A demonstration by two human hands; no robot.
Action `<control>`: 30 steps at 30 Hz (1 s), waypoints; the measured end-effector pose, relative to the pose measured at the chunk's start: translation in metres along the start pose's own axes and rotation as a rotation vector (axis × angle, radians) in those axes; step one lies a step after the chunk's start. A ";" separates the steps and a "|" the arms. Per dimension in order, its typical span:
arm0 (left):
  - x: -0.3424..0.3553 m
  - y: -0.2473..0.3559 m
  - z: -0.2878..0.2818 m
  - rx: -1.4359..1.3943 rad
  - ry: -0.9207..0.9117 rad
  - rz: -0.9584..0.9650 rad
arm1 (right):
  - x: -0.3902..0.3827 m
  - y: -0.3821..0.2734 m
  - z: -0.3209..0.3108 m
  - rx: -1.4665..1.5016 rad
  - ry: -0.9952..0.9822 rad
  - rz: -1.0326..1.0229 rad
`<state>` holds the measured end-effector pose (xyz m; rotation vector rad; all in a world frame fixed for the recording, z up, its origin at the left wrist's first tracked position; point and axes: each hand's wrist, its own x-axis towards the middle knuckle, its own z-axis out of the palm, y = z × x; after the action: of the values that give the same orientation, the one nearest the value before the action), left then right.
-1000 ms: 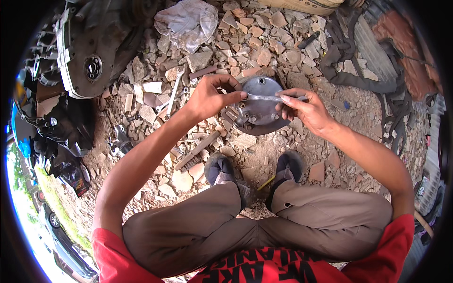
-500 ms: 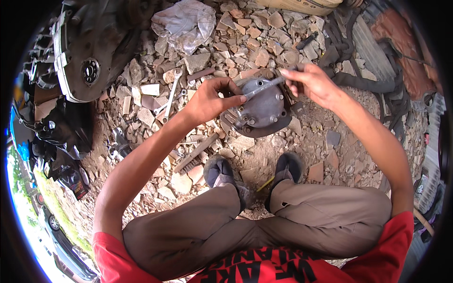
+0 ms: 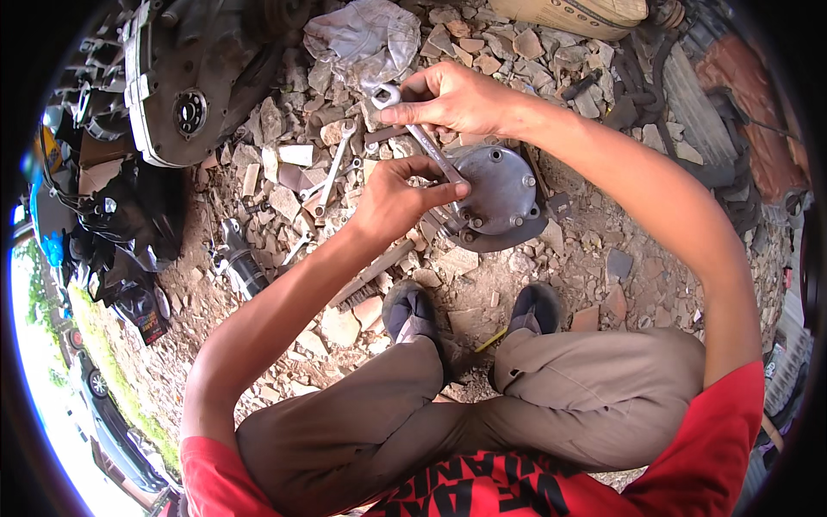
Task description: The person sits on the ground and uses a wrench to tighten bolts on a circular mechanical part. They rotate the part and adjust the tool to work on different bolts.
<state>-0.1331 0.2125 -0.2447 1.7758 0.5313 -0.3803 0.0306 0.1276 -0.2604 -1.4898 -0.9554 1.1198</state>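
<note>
A combination wrench (image 3: 434, 152) slants over the round grey metal cover (image 3: 501, 196), which lies on the stony ground before my feet. Thumb and fingers of my left hand (image 3: 398, 200) close around the wrench's lower end, at the cover's left edge. That end is hidden by the fingers, so whether it sits on a bolt cannot be made out. Higher up, my right hand (image 3: 457, 102) pinches the wrench just below its exposed ring-shaped end, beyond the cover's far left side. Bolt heads stand around the cover's rim.
To the left lie another wrench (image 3: 337, 168) and a dark cylindrical part (image 3: 241, 263). A large engine casing (image 3: 177, 86) stands at the far left. A crumpled plastic bag (image 3: 366, 39) lies far ahead; a heavy chain (image 3: 636, 82) is at the far right. Broken stones cover the ground.
My right hand has swung from the cover's far right side to its far left. The wrench has turned with it, while my left hand stays on its near end.
</note>
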 end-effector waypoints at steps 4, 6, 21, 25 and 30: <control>-0.012 0.023 -0.014 0.191 0.013 -0.037 | -0.035 -0.010 -0.023 0.002 0.137 0.003; -0.006 0.015 -0.020 0.100 0.042 0.020 | -0.058 0.000 -0.044 -0.039 0.138 0.052; 0.039 0.000 -0.004 0.433 -0.091 0.364 | -0.178 0.045 0.018 0.368 -0.035 0.503; 0.033 0.003 -0.004 0.410 -0.098 0.274 | -0.173 0.047 0.007 0.251 -0.018 0.466; 0.026 -0.002 -0.001 0.312 -0.084 0.302 | -0.142 0.051 -0.046 0.198 0.163 0.448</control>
<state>-0.1122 0.2183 -0.2593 2.0936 0.1426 -0.3368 0.0396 -0.0286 -0.2825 -1.6434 -0.3912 1.3399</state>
